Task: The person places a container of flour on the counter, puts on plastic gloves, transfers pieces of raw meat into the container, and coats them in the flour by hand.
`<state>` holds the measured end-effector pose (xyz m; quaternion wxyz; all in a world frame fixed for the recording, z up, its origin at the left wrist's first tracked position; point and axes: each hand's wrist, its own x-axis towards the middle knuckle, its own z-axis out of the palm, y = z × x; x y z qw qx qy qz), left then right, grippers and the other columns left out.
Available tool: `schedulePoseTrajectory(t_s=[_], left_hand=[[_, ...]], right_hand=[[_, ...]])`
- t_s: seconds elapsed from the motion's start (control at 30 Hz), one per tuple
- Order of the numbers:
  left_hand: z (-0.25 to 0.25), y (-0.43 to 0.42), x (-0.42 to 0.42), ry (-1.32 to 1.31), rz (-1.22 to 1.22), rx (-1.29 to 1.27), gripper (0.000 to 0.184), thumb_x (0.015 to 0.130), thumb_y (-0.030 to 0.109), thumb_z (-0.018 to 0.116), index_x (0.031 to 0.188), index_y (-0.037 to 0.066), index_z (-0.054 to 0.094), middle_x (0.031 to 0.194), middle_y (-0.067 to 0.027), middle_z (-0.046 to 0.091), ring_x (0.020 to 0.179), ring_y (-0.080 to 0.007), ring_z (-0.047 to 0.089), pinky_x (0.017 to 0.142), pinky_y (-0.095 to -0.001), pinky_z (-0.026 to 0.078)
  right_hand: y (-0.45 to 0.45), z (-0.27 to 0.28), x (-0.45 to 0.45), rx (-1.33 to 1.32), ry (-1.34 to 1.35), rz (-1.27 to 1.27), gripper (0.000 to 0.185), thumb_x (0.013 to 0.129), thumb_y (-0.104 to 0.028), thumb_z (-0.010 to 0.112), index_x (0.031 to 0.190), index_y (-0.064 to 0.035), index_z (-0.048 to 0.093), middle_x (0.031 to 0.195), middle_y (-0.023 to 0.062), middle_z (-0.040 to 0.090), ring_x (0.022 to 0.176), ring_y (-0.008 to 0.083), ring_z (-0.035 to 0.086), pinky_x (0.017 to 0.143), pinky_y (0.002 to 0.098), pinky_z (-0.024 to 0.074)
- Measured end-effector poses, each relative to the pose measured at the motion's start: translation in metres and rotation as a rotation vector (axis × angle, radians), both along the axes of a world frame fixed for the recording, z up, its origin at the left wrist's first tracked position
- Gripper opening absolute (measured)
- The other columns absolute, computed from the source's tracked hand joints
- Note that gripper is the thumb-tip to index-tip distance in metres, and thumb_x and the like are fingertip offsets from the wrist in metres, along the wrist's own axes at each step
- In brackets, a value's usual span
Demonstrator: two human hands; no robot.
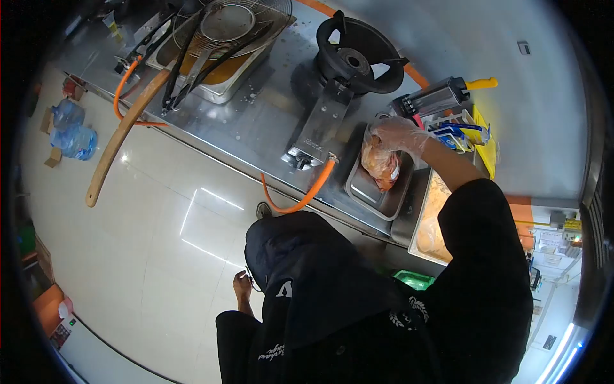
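My right hand (400, 136), in a clear plastic glove, is closed on a clear bag of reddish food (382, 168). The bag hangs over a rectangular metal tray (363, 192), in which no other food shows. Low at my other side, my left hand (243, 285) is bare, its fingers closed around a small thin thing too small to make out. A larger tray of orange-yellow food (433, 221) stands right of the metal tray.
A gas burner (353, 59) with an orange hose (307, 201) stands on the steel counter (265, 121). Strainers (228, 24) and a long wooden handle (121, 142) lie over an oil-filled pan (224, 91). Knives in a holder (438, 96) and a rack (457, 131) stand behind.
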<state>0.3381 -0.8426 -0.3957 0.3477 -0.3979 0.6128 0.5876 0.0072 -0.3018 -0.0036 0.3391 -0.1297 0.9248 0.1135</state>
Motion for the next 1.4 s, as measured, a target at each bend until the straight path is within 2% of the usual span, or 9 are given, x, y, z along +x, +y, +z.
schedulePoseTrajectory(t_s=[0.2,0.5,0.67,0.77,0.9,0.97,1.03,1.13,1.4], left_hand=[[0.051,0.014,-0.034,0.055,-0.1,-0.09,0.031,0.088,0.002,0.045,0.119,0.001,0.052,0.067,-0.0067,0.059,0.054,-0.0131,0.055,0.045,-0.0261,0.043],[0.006,0.007,0.013,0.05,0.004,0.018,0.031,0.088,0.006,0.048,0.117,-0.004,0.054,0.074,-0.0108,0.064,0.063,-0.0165,0.062,0.055,-0.0272,0.049],[0.043,0.012,0.001,0.068,-0.27,-0.166,0.03,0.089,0.007,0.049,0.117,-0.003,0.054,0.077,-0.0132,0.066,0.064,-0.019,0.065,0.058,-0.03,0.052],[-0.013,-0.011,0.014,0.006,0.026,0.089,0.028,0.089,0.007,0.049,0.115,-0.002,0.055,0.074,-0.0126,0.066,0.062,-0.018,0.063,0.056,-0.0295,0.051],[-0.04,-0.024,-0.004,-0.008,-0.09,0.065,0.028,0.09,0.007,0.049,0.116,-0.001,0.054,0.073,-0.0116,0.065,0.059,-0.016,0.061,0.052,-0.028,0.049],[0.033,-0.001,-0.044,0.073,-0.229,-0.099,0.028,0.09,0.007,0.048,0.116,-0.001,0.054,0.074,-0.0112,0.065,0.058,-0.015,0.061,0.05,-0.0271,0.048],[0.036,-0.003,-0.054,0.14,-0.291,-0.117,0.029,0.09,0.008,0.047,0.116,0.0,0.054,0.074,-0.0109,0.064,0.059,-0.0143,0.061,0.048,-0.0266,0.047],[0.045,-0.001,-0.066,0.205,-0.304,-0.146,0.031,0.088,0.007,0.046,0.117,-0.001,0.054,0.074,-0.0109,0.064,0.06,-0.0149,0.061,0.05,-0.0267,0.047],[0.026,-0.003,-0.053,0.177,-0.325,-0.166,0.031,0.088,0.008,0.046,0.116,-0.001,0.055,0.076,-0.0118,0.066,0.063,-0.0175,0.063,0.056,-0.0293,0.05]], right_hand=[[0.025,-0.04,-0.008,-0.149,-0.055,-0.103,0.026,0.071,-0.017,0.065,0.094,-0.0048,0.069,0.09,0.0195,0.068,0.084,0.0344,0.066,0.075,0.0416,0.0511],[0.029,-0.048,0.003,-0.033,0.122,-0.14,0.027,0.071,-0.013,0.066,0.097,-0.0073,0.069,0.088,0.0192,0.067,0.086,0.0356,0.065,0.078,0.0415,0.0509],[0.013,-0.022,0.022,-0.198,0.196,-0.245,0.033,0.071,-0.008,0.064,0.103,-0.0047,0.065,0.098,0.0226,0.064,0.092,0.0375,0.062,0.081,0.0399,0.0502],[0.005,-0.009,0.033,-0.221,0.201,-0.392,0.039,0.071,-0.01,0.067,0.11,-0.0058,0.062,0.101,0.0218,0.064,0.097,0.0356,0.062,0.084,0.039,0.0497],[0.004,0.003,0.045,-0.364,0.204,-0.491,0.045,0.068,-0.01,0.071,0.112,-0.0069,0.061,0.104,0.0187,0.064,0.098,0.0335,0.062,0.086,0.0378,0.0488],[0.004,0.005,0.05,-0.392,0.225,-0.534,0.046,0.067,-0.01,0.073,0.111,-0.0085,0.062,0.105,0.0165,0.064,0.1,0.0323,0.061,0.089,0.0372,0.0469],[0.001,0.006,0.054,-0.354,0.268,-0.588,0.046,0.065,-0.011,0.075,0.11,-0.0114,0.064,0.106,0.0135,0.064,0.104,0.0305,0.058,0.094,0.0368,0.0433],[-0.008,0.022,0.058,-0.188,0.366,-0.189,0.047,0.066,-0.024,0.076,0.111,-0.0169,0.066,0.115,0.0108,0.061,0.113,0.0298,0.052,0.099,0.0391,0.0407],[-0.004,0.007,0.072,-0.309,0.529,-0.265,0.049,0.063,-0.017,0.076,0.111,-0.0229,0.066,0.121,0.0092,0.059,0.12,0.0308,0.046,0.107,0.0413,0.0332]])
